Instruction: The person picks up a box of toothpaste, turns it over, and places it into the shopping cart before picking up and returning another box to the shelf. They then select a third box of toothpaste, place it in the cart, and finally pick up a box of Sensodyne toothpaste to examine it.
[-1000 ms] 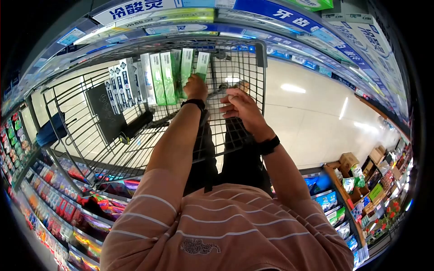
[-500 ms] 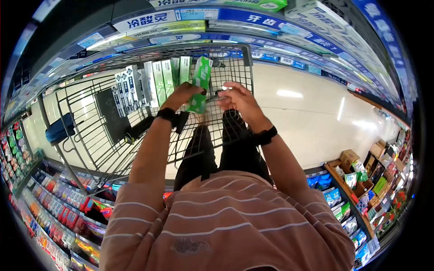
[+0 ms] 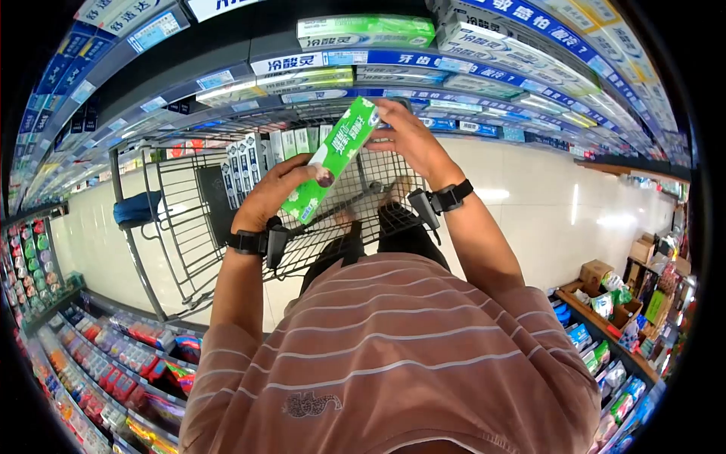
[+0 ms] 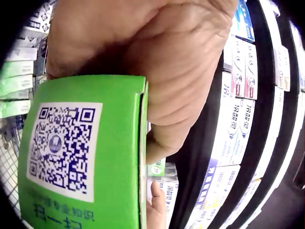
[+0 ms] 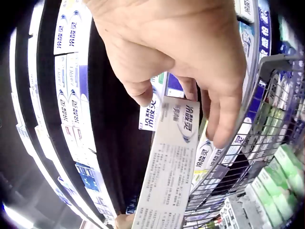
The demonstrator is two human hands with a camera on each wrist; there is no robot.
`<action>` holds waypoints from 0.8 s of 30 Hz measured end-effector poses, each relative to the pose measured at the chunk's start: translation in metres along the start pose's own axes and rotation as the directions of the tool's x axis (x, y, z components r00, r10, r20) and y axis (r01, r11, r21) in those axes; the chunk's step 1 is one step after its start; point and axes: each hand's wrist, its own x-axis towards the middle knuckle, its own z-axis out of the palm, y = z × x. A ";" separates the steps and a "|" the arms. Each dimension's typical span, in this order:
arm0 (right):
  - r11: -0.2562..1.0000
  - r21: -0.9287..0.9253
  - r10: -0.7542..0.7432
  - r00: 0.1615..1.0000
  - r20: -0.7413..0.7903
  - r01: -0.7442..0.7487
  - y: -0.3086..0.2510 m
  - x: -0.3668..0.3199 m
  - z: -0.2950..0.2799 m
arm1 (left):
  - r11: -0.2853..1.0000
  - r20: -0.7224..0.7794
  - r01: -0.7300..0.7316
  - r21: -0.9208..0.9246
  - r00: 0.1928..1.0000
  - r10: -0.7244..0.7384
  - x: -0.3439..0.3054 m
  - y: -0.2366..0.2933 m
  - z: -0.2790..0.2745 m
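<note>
My left hand [image 3: 272, 193] grips the lower end of a green toothpaste box [image 3: 333, 163], its thumb lying along the near edge. The box slants up to the right over the shopping cart [image 5: 279, 59]. Up close in the left wrist view is the box's end flap with a QR code [image 4: 62, 148]. My right hand [image 3: 416, 144] is at the far end, fingers loosely spread around it. In the right wrist view its thumb stands apart from the box's white printed side [image 5: 167, 157], while its fingers are along the other edge.
Shelves of toothpaste boxes [image 3: 363, 32] run across the front. White-and-navy boxes [image 3: 243, 168] and green-and-white boxes [image 5: 274, 188] stand in the cart. A blue bundle [image 3: 138, 209] hangs at the cart's left end. Packaged goods [image 3: 113, 363] fill racks behind me.
My left hand has lifted the green toothpaste box out of the cart and tilted it to the right. My right hand has risen to its far end. The view has tipped up toward the shelves.
</note>
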 end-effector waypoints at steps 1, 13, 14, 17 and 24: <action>0.999 0.047 -0.016 0.999 0.029 0.015 -0.006 -0.003 0.007 | 0.997 0.023 -0.020 -0.071 0.999 0.022 0.003 -0.008 0.001; 0.992 -0.068 -0.102 0.991 0.089 0.109 -0.021 -0.044 0.063 | 0.702 0.070 -0.247 -0.668 0.918 0.390 -0.009 -0.008 0.055; 0.982 -0.159 -0.091 0.991 0.100 0.106 -0.021 -0.048 0.067 | 0.729 0.070 -0.246 -0.639 0.925 0.373 -0.010 -0.007 0.056; 0.994 -0.107 -0.030 0.999 0.039 0.034 -0.010 -0.043 0.057 | 0.904 0.146 -0.249 -0.347 0.938 0.314 -0.008 -0.010 0.043; 0.999 0.040 0.011 0.994 0.112 -0.016 -0.010 -0.062 0.062 | 0.850 -0.172 -0.428 -0.305 0.903 0.393 -0.001 0.019 -0.006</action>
